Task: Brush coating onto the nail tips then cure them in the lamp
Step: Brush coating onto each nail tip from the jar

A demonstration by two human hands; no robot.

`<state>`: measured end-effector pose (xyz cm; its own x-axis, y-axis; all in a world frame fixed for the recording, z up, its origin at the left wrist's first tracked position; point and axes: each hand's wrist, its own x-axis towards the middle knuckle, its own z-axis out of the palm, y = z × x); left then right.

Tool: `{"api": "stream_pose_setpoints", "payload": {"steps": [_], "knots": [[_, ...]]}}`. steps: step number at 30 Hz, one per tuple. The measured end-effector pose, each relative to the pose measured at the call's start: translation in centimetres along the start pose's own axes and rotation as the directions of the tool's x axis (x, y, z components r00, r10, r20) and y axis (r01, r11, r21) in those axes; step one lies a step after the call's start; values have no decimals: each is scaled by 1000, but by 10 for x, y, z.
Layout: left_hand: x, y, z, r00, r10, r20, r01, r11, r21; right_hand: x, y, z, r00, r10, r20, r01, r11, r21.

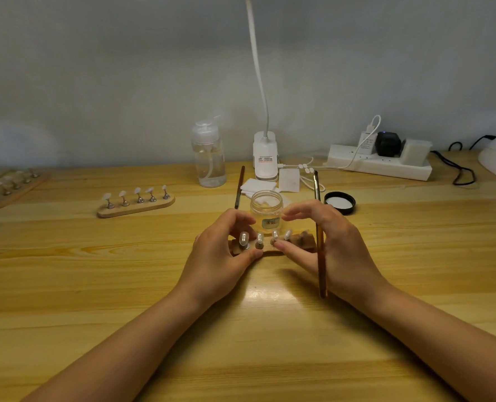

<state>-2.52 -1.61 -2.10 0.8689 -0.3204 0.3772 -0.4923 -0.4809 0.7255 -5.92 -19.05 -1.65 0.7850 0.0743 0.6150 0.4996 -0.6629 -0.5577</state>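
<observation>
Pine-grained and glossy, the worktop (67, 285) fills my head view, with a bright sheen just behind my wrists. My left hand (220, 250) curls round the left end of a small wooden nail-tip stand (265, 248), thumb pressed on its near edge and fingers arched over the far side. My right hand (322, 245) grips the stand's right half the same way, thumb laid flat along the front beside the third peg, fingertips bent over the top. Clear glossy nail tips (244, 237) sit on short metal pegs between the two hands. A slim amber translucent brush handle (320, 250) is tucked into my right hand and runs past the palm toward my wrist, its metal end pointing away from me.

Just beyond my fingertips stands an open clear jar (266, 211) with a pale label; its black lid (339, 202) lies upturned beyond my right hand. Another thin brush (239, 187) lies beyond my left hand, near white square wipes (258, 188). Farther out stand a clear pump bottle (209, 158), a white gooseneck lamp (265, 155) and a white power strip (380, 165). Well to the left of my left hand rest a second wooden stand (136, 205) with pale tips and a third stand (12, 188), blurred at the edge.
</observation>
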Motion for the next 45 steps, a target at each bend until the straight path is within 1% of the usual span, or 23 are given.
{"api": "stream_pose_setpoints", "payload": {"steps": [5, 14, 19, 22, 25, 27, 31, 33, 36, 39, 42, 45], "knots": [[-1, 0, 0, 1000, -4, 5, 4, 1000, 5, -2, 2, -2, 999, 10, -32, -13, 997, -74], [-1, -2, 0, 1000, 5, -4, -5, 1000, 6, -2, 0, -1, 997, -69, -32, 64, 988, -144], [-2, -4, -1, 1000, -17, 4, 17, 1000, -13, -3, -3, 0, 990, -140, -7, 137, 977, -162], [2, -3, 1, 999, -39, 15, 40, 999, -36, -3, -3, -2, 991, -129, -36, 125, 986, -107], [3, -1, 1, 999, -51, 19, 52, 998, -42, -4, -3, -4, 987, -146, -60, 143, 988, -61], [0, 1, 0, 999, -31, 5, 32, 999, -31, -4, -5, -4, 986, -151, -70, 151, 988, -17], [-5, 12, -3, 989, 133, -66, -130, 990, 47, -3, -7, -4, 982, -165, -94, 173, 981, 85], [-7, 16, -3, 977, 208, -53, -204, 976, 74, -4, -8, -2, 976, -198, -94, 208, 972, 111], [-9, 15, -3, 961, 274, -25, -271, 959, 83, -5, -10, 1, 972, -223, -79, 231, 965, 127], [-8, 15, -3, 955, 293, -37, -291, 955, 57, -5, -10, 0, 968, -238, -80, 247, 960, 129], [-8, 16, -4, 954, 285, -91, -288, 958, -14, -3, -10, -1, 970, -224, -98, 239, 954, 179], [-7, 17, -5, 960, 224, -169, -247, 960, -129, 0, -11, -4, 978, -127, -165, 166, 955, 246]]}}
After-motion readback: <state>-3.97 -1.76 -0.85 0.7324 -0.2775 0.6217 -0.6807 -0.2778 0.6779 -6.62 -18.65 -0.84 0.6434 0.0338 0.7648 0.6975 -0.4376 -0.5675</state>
